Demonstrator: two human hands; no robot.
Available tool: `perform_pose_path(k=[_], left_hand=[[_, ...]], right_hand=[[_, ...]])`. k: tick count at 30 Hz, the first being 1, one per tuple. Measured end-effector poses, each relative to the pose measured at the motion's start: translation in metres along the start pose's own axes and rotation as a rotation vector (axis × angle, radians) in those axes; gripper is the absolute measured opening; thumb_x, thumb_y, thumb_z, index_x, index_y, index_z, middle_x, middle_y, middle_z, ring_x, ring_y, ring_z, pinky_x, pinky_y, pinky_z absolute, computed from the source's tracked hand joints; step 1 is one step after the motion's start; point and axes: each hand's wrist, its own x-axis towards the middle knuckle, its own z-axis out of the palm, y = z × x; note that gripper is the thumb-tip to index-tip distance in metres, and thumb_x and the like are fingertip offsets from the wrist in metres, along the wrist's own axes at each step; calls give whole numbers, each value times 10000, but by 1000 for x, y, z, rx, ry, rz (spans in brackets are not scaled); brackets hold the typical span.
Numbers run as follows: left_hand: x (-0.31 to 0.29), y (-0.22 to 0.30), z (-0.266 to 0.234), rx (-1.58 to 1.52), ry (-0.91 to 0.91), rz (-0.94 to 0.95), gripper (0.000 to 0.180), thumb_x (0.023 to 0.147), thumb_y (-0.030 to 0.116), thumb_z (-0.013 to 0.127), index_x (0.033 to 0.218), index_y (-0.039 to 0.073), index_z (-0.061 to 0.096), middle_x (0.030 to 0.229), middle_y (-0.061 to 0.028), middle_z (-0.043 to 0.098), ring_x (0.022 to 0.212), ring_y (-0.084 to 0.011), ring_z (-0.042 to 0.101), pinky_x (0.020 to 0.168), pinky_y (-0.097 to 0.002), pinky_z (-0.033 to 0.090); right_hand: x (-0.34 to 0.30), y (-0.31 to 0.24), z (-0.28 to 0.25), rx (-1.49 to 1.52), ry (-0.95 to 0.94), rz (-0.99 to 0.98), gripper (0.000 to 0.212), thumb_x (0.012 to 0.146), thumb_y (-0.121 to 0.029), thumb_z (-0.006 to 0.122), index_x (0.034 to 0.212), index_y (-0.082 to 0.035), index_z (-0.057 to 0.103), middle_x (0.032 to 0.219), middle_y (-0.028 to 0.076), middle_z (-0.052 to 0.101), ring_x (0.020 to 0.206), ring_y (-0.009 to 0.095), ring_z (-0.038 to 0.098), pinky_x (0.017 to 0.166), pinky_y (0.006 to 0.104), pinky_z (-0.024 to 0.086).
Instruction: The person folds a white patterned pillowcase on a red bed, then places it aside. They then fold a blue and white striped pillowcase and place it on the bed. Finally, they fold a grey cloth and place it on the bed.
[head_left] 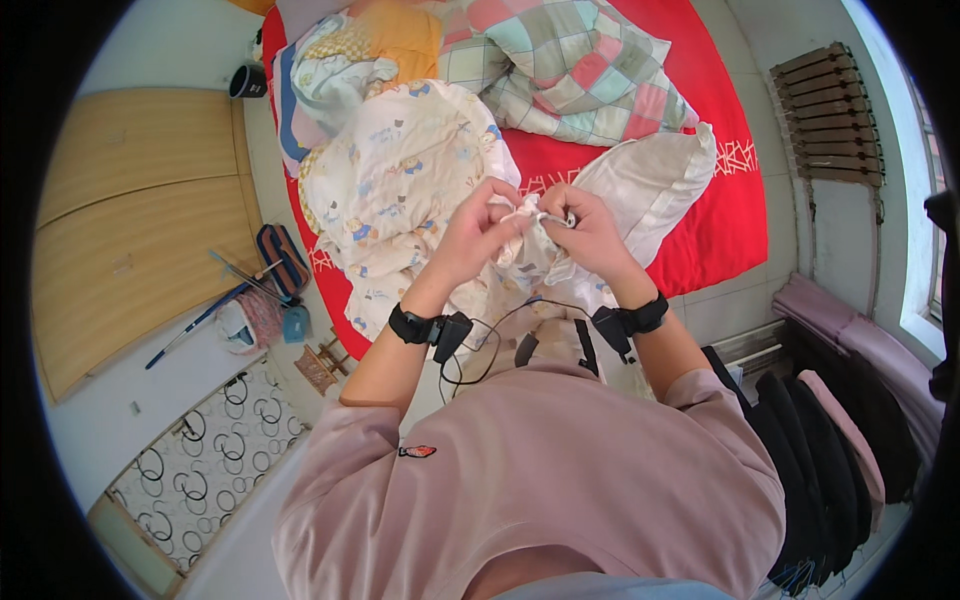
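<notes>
My left hand (472,238) is closed on a gathered bit of white fabric printed with small cartoon figures. This printed bedding cover (405,165) spreads to the left over the bed and hangs toward me. Close by on its right, my right hand (592,238) pinches a bunched white edge at the same spot. A plain white cloth (655,190), perhaps a quilt, fans out beyond the right hand. Between the two hands the fabrics meet in a crumpled knot-like bunch (525,222); whether they are joined there is hidden by the fingers.
The bed carries a red sheet (715,225). A checked quilt (580,70) lies heaped at the back, with an orange cloth (405,40) to its left. Wooden cabinets (150,220) stand left, dark clothes (810,480) right. A black cable (490,345) runs between my wrist straps.
</notes>
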Motion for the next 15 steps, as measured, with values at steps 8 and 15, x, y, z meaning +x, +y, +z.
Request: perform_pose_path(k=[8,15], left_hand=[[-39,-5,-6,308,-148,-162,312,955,289,820,1116,30,754,917,20,717,758,-36,596,643,-241,477],[-104,-10,-18,107,-110,22,253,957,119,796,1186,27,742,1010,42,729,897,-34,612,788,-248,508]], right_hand=[[-36,-21,51,-151,47,-61,248,815,47,738,913,-35,525,921,39,600,867,132,530,815,287,467],[-66,-28,85,-63,98,23,244,909,31,784,1096,-11,633,1092,47,695,1016,128,669,929,305,545]])
